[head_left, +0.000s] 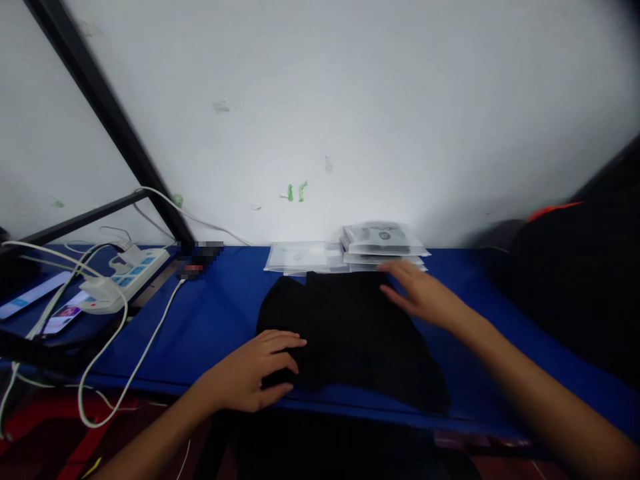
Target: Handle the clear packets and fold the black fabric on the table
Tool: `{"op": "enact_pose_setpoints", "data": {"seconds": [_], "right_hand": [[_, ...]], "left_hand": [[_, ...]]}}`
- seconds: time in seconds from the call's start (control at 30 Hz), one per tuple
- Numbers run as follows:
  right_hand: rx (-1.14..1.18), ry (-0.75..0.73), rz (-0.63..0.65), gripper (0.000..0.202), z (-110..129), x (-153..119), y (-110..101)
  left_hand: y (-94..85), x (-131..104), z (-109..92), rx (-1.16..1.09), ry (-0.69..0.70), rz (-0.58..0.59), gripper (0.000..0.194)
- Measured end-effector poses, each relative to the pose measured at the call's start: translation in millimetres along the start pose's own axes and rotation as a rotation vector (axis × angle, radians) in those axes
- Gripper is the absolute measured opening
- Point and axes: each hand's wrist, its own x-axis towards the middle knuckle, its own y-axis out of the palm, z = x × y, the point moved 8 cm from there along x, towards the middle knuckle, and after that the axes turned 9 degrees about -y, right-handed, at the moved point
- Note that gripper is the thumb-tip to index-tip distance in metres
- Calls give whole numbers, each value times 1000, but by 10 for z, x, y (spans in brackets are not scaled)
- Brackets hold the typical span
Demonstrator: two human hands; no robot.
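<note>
— Two hands, flat and loose, gripping nothing?
— Yes. Left hand (260, 373) pressing black cloth (345, 333) at lower left corner; right hand (425, 297) on upper right edge. Lying mid-frame on blue tabletop (215, 320).

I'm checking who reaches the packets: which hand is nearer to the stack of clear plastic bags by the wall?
Right. The right hand lies just in front of the stack of clear plastic bags; the left hand rests on the black garment at the table's near edge.
</note>
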Motion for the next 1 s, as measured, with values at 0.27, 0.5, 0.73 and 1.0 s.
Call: {"op": "enact_pose_setpoints", "data": {"seconds": [0.27, 0.5, 0.73, 1.0], "right_hand": [[379, 80, 521, 15, 976, -637, 140], [405, 159, 446, 13, 719, -826, 175], [333, 68, 249, 23, 717, -947, 196], [389, 154, 197, 20, 545, -909, 26]], "left_hand": [[-136, 67, 72, -98, -96, -117, 18], [-198, 199, 281, -73, -251, -248, 32], [-182, 272, 225, -110, -119, -163, 46], [-299, 303, 186, -130, -88, -117, 29]]}}
